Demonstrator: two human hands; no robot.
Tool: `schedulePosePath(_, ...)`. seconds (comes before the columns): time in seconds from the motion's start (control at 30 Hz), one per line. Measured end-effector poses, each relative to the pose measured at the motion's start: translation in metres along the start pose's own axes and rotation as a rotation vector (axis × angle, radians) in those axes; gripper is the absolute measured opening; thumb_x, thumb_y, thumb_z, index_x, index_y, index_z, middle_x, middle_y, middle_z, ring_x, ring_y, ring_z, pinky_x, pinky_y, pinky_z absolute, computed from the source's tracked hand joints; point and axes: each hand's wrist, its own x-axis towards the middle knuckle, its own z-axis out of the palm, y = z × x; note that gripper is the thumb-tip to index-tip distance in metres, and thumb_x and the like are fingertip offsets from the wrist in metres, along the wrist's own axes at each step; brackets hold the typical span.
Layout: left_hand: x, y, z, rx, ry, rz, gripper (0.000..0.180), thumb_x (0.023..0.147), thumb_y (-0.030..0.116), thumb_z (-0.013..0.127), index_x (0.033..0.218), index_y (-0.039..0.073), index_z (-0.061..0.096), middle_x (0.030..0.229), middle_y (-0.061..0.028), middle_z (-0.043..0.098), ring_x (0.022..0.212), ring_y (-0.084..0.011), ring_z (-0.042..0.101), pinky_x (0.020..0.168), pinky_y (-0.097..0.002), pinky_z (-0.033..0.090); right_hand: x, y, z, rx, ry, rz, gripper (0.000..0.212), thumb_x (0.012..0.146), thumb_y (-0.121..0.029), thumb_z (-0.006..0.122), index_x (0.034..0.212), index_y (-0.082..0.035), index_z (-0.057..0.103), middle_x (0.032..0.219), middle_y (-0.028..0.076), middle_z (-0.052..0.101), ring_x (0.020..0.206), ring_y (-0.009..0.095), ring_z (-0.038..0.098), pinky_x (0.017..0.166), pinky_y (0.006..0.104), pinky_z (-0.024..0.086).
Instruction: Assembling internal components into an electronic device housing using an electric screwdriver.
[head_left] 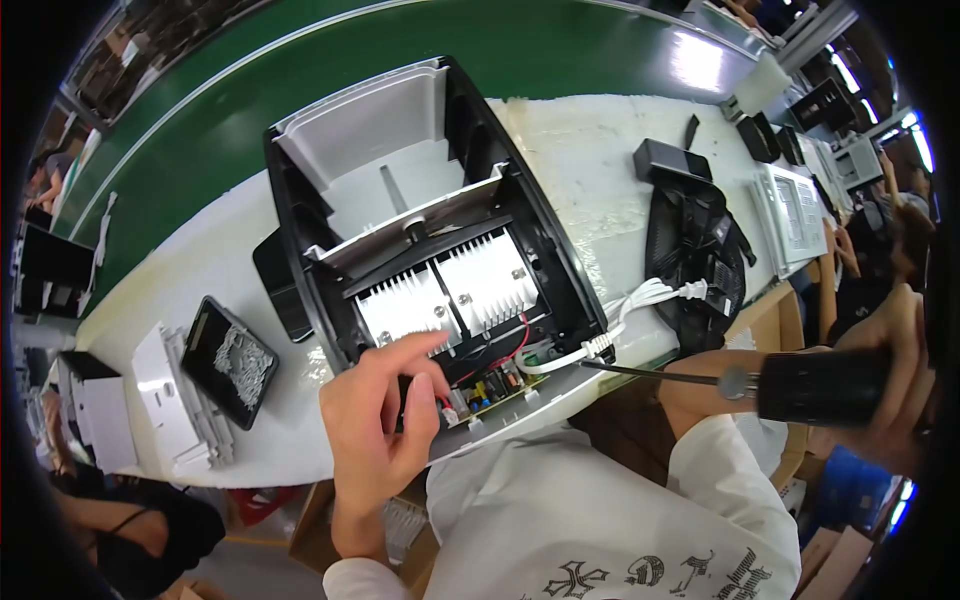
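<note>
A black open housing with a grey inner compartment lies in front of me. Inside it are two silver finned heat sinks, with a small circuit board and red and black wires at the near end. My left hand reaches over that near end, index finger stretched toward the lower edge of the heat sinks, thumb apart, holding nothing visible. At the right, my right hand grips a black power screwdriver. Its long bit points left, the tip close to the white power cord at the housing's corner.
Left of the housing sit a black tray of screws and stacked white plastic parts. At the right lie black parts, the cord's plug and white panels. A green conveyor runs behind. Other people work at both sides.
</note>
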Motion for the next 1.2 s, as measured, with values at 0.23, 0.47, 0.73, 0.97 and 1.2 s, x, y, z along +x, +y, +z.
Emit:
schedulePosePath(0.23,-0.001,-0.003,0.004,0.129,0.024,0.012,0.020,0.086,0.004,0.054,0.096,0.001,0.071,0.053,0.0010,0.058,0.044,-0.0047,0.032,0.046,-0.0244,0.023,-0.037,0.075,0.061,-0.127,0.216,-0.211,0.030,0.079,-0.005,0.077,0.094,-0.006,0.052,0.066,-0.012,0.052,0.044,-0.001,0.046,0.055,0.0071,0.052)
schedulePosePath(0.47,-0.001,-0.005,0.001,0.158,0.021,0.024,0.018,0.087,0.008,0.056,0.091,0.002,0.073,0.054,0.0014,0.059,0.043,-0.0070,0.035,0.048,-0.0261,0.026,-0.036,0.091,0.057,-0.101,-0.083,-0.085,0.059,0.064,-0.009,0.086,0.096,-0.006,0.035,0.064,-0.001,0.050,0.039,0.006,0.049,0.044,0.0155,0.054)
schedulePosePath(0.73,-0.001,-0.003,0.003,0.199,0.010,0.049,0.019,0.090,0.011,0.056,0.089,0.002,0.072,0.055,-0.0002,0.060,0.043,-0.0082,0.043,0.051,-0.0258,0.030,-0.044,0.086,0.056,-0.147,-0.089,-0.114,0.059,0.072,-0.005,0.084,0.098,-0.006,0.031,0.068,0.006,0.052,0.038,0.014,0.056,0.033,0.0235,0.054)
schedulePosePath(0.97,-0.001,0.000,0.003,0.156,0.038,-0.019,0.023,0.093,0.014,0.054,0.088,-0.001,0.071,0.060,-0.0040,0.064,0.045,-0.0103,0.050,0.054,-0.0261,0.033,-0.045,0.085,0.047,-0.004,-0.168,-0.135,0.058,0.072,-0.004,0.086,0.097,-0.007,0.034,0.068,0.007,0.053,0.037,0.014,0.055,0.029,0.0238,0.050)
schedulePosePath(1.2,0.000,0.001,0.004,0.174,0.024,-0.030,0.022,0.093,0.014,0.054,0.088,0.000,0.071,0.060,-0.0033,0.063,0.045,-0.0102,0.048,0.055,-0.0272,0.032,-0.041,0.093,0.056,-0.116,-0.163,-0.091,0.059,0.072,-0.005,0.087,0.099,-0.006,0.035,0.066,0.007,0.053,0.038,0.015,0.056,0.030,0.0246,0.052)
